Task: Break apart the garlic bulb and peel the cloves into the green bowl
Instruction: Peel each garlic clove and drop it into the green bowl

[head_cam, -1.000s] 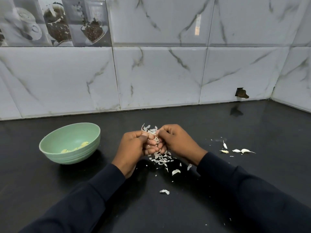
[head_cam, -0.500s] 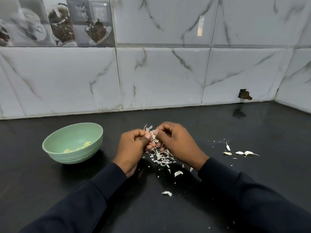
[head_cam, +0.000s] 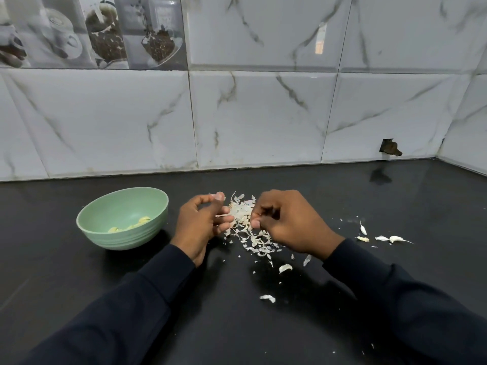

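Hands were pressed together a second ago; now left hand (head_cam: 201, 223) and right hand (head_cam: 288, 222) sit apart over the peel pile (head_cam: 243, 219), fingers curled. We judge a skin just tore off. The clove is hidden, so we can't tell which hand grips it. Peeled cloves (head_cam: 143, 220) lie in the green bowl (head_cam: 123, 239), left on the table (head_cam: 66, 264).

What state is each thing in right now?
green bowl, upright, holding a few peeled cloves
skin pile, loose on the counter between the hands
loose cloves, lying on the counter right of the hands
left hand, fingers curled, contents unclear
right hand, fingers curled over the pile, contents hidden
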